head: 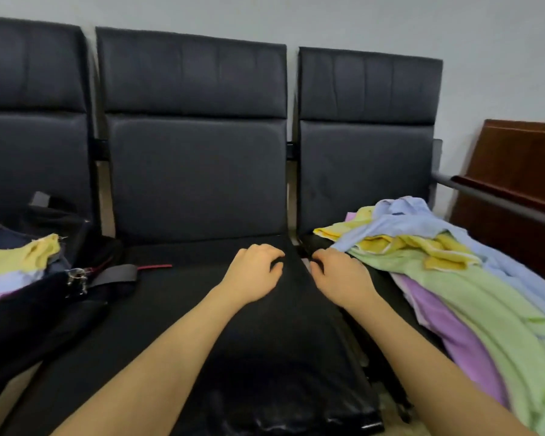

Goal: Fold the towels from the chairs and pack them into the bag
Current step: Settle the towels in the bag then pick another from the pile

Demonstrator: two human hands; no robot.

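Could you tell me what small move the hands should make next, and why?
Probably the right hand should reach right and take a towel from the unfolded pile: both hands hold nothing, the middle seat is bare, and folded towels already sit in the bag.

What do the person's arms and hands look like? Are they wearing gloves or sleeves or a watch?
No gloves. The left hand and the right hand are both bare, and both forearms are bare too, right down to the bottom edge of the picture, so no sleeves show. There is no watch, bracelet or ring to be seen. The fingernails are too small and blurry to tell anything about.
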